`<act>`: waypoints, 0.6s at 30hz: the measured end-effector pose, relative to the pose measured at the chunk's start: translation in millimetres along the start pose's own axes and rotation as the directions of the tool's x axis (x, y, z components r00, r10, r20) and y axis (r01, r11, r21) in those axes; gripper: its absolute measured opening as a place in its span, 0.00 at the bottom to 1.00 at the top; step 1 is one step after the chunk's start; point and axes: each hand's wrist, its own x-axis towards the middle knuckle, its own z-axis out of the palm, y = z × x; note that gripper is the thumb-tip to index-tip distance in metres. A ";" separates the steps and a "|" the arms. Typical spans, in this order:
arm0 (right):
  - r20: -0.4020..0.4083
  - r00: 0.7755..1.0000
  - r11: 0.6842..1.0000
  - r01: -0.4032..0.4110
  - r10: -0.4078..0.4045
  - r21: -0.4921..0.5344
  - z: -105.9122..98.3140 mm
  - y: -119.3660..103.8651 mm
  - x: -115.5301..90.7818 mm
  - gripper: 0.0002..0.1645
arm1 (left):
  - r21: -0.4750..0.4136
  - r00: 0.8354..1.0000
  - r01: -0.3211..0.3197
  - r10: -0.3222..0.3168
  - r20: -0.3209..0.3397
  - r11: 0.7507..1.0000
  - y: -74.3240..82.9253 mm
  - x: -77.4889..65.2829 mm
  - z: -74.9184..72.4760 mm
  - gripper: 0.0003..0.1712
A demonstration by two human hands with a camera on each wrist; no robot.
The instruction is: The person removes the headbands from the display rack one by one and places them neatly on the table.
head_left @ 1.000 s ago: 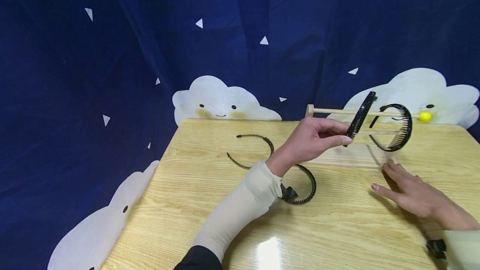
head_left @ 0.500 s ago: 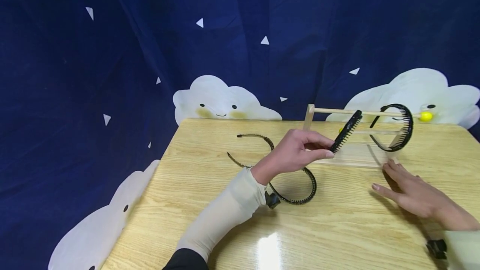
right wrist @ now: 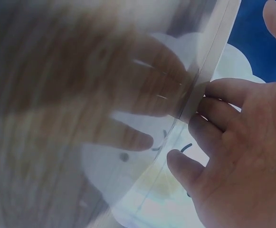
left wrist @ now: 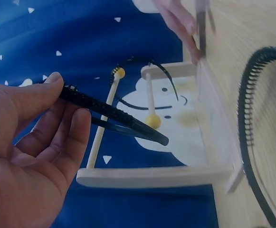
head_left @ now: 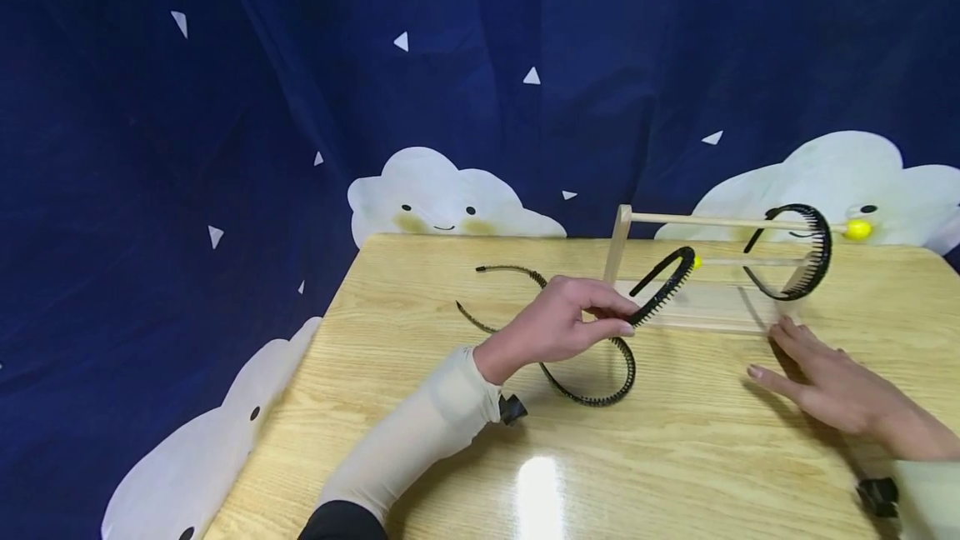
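Wood-grain tabletop [head_left: 675, 465] is bearing wooden rack [head_left: 708, 311]; left hand [head_left: 558, 319] is pinching black toothed headband [head_left: 673, 283] in front of rack's left half; right hand [head_left: 840, 386], fingers extended, is touching rack's near right corner.

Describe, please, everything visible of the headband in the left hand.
The headband is a glossy black, plastic-looking arc, bumpy in places, with a row of teeth. The left hand pinches it near one end; the other end is free. It is tilted in midair, in front of the wooden rack, seemingly not touching it.
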 end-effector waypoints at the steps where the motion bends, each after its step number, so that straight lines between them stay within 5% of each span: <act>1: 0.003 1.000 1.000 -0.006 0.006 -0.003 -0.4 -0.2 0.4 0.55 | 0.008 1.000 0.003 -0.003 -0.002 1.000 -0.2 -2.3 -1.5 0.11; 18: 0.035 0.997 0.998 -0.062 0.062 -0.005 0.1 0.7 1.6 0.59 | 0.271 0.999 -0.034 0.028 0.023 0.962 -11.5 -44.2 -23.0 0.10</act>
